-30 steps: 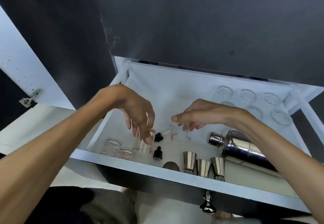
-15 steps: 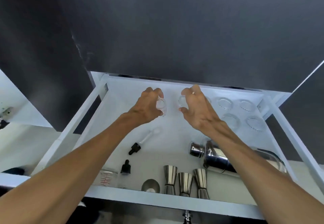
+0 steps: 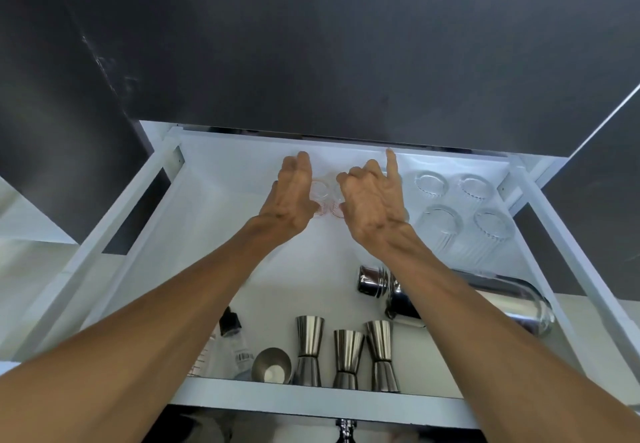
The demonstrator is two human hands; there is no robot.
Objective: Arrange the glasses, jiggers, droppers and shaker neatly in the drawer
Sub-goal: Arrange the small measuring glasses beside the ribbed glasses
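Head view: left hand [image 3: 292,196] and right hand [image 3: 372,205], fingers loosely spread, flank two small measuring glasses [image 3: 325,196] standing upright at the drawer [image 3: 239,179] back. Whether either grips, I cannot tell. Shaker [image 3: 485,300] lies sideways, cap pointing left.

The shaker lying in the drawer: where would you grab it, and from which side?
Grip the shaker around its wide body, coming from above. It lies on its side, cap pointing left, so the rounded flank faces up; the narrow cap end looks a slippery, off-balance hold.
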